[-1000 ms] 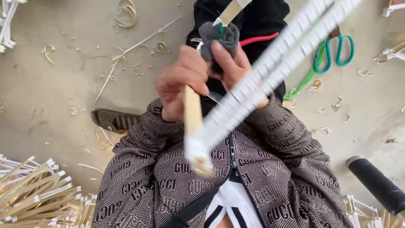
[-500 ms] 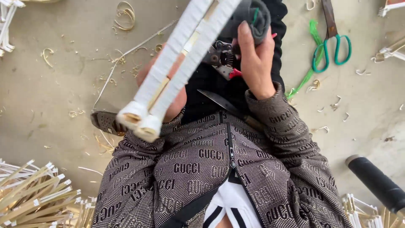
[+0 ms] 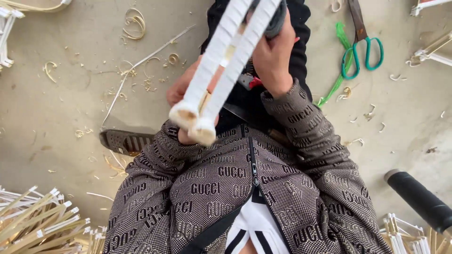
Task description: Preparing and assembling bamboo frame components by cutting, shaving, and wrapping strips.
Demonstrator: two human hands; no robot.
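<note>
Two parallel sticks wrapped in white tape (image 3: 221, 66) run from near my chest up to the top edge, their blunt ends closest to the camera. My left hand (image 3: 181, 89) sits behind them at lap height and grips them; the bars hide most of it. My right hand (image 3: 273, 56) is raised at the top centre, fingers closed on a dark grey roll (image 3: 278, 21) pressed against the upper part of the sticks. A small red and dark tool (image 3: 249, 82) shows between the hands over my dark trousers.
Green-handled scissors (image 3: 362, 51) and green string (image 3: 336, 75) lie on the concrete floor at right. A black sandal (image 3: 125, 141) is at left, a black handle (image 3: 419, 200) at lower right. Bamboo strip piles (image 3: 33, 221) fill the lower left; curled shavings (image 3: 134, 21) are scattered about.
The white-wrapped sticks swung from pointing up to the right over to the left and nearer the camera. My right hand rose with the dark roll; my left hand dropped behind the sticks.
</note>
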